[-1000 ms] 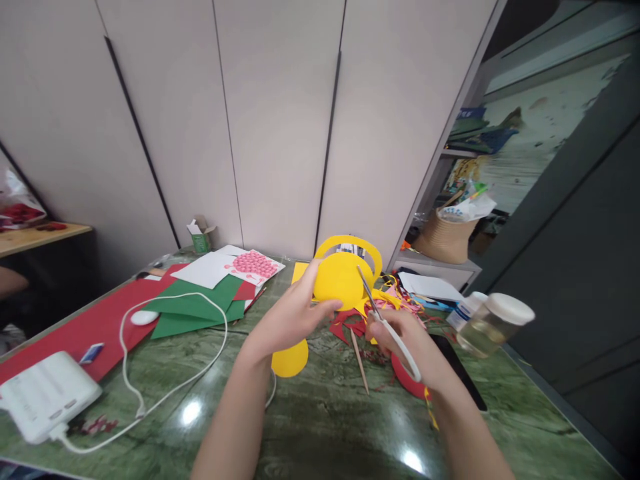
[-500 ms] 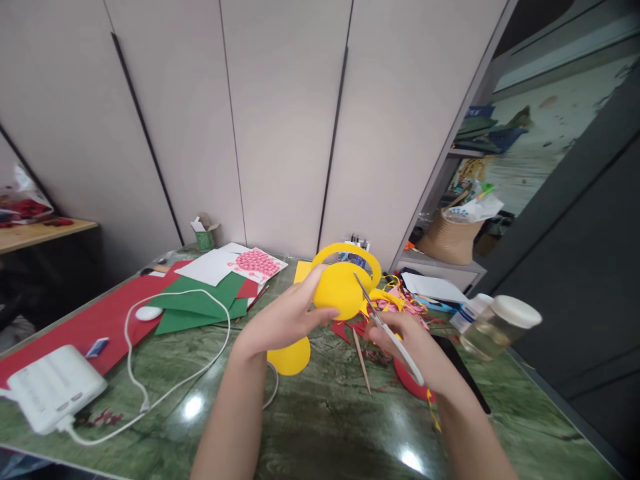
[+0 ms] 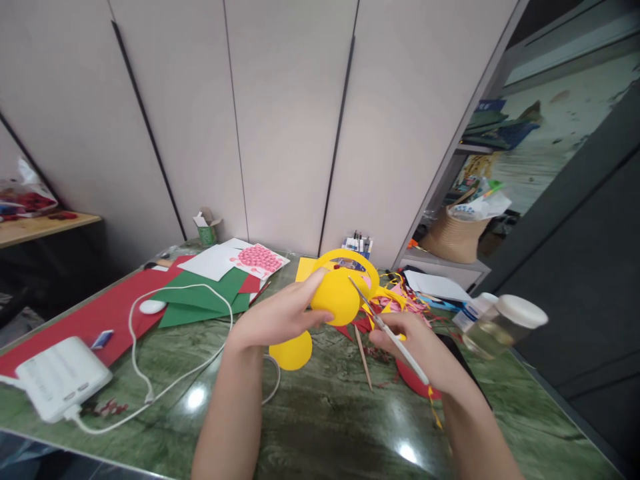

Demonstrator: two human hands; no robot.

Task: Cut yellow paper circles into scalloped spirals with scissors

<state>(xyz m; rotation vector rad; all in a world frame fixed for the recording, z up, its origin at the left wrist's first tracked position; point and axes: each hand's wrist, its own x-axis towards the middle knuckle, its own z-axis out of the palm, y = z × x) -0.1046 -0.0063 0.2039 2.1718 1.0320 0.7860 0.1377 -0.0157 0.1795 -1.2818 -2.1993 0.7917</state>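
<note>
A green table [image 3: 320,427] filled the bottom of the frame, with paper scraps [image 3: 397,301] right of the middle. The left hand [image 3: 285,313] reached up from below, fingers pinching yellow paper [image 3: 336,300] mid-frame. The right hand [image 3: 419,338] gripped scissors [image 3: 399,345], lying slanted, tips pointing up-left at the paper.

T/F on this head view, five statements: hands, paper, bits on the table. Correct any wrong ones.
1. The right hand holds scissors. True.
2. The left hand holds red paper. False: it holds yellow paper.
3. A thin pointed stick lies on the table. True.
4. The white-lidded jar stands left of the left hand. False: it stands beyond the right hand, on the right.
5. The white cable plugs into the white box. True.
</note>
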